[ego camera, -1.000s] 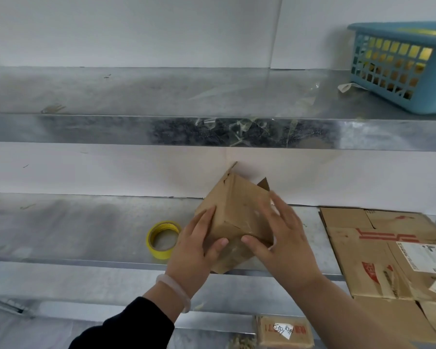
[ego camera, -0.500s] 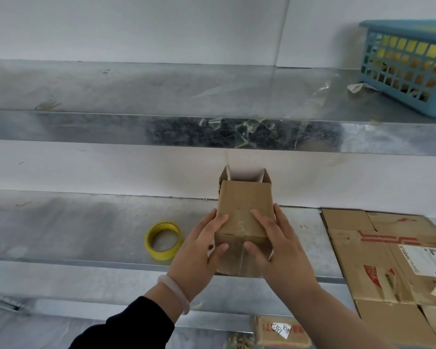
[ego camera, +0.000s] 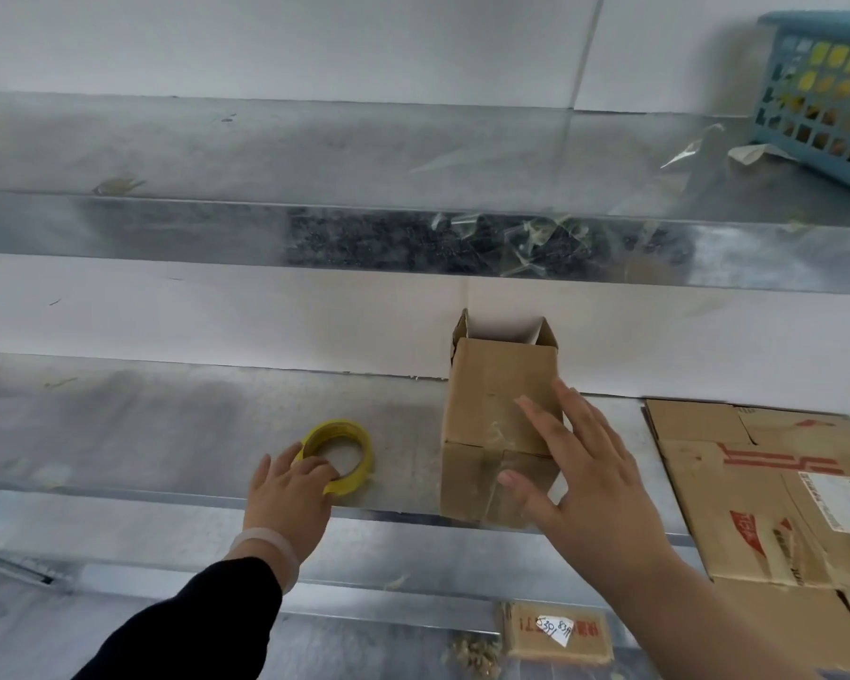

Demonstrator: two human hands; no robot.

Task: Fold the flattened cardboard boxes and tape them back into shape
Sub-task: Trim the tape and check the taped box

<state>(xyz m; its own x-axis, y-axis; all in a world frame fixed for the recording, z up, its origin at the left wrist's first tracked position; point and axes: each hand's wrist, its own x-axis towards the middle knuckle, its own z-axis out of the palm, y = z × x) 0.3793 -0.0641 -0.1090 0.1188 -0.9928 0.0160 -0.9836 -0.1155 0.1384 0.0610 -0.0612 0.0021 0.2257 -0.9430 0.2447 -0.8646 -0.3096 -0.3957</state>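
Observation:
A small brown cardboard box [ego camera: 491,400] lies on the lower metal shelf [ego camera: 143,424], its folded end flaps facing me and its far end open toward the wall. My right hand [ego camera: 585,478] lies spread over the box's top right corner and side, fingers straight, thumb across the front flaps. Left of the box sits a yellow tape roll [ego camera: 339,451]. My left hand [ego camera: 290,493] reaches onto the roll, fingers curled over its near left rim. A stack of flattened cardboard boxes [ego camera: 776,503] with red print lies at the right.
An upper metal shelf [ego camera: 315,154] runs across, with clear tape scraps hanging on its front edge. A blue plastic basket [ego camera: 820,90] stands at its right end. A small labelled cardboard piece [ego camera: 555,630] lies below the lower shelf.
My left hand has left the box and moved left onto the yellow tape roll. The box went from tilted on a corner to lying flat; my right hand stays on it.

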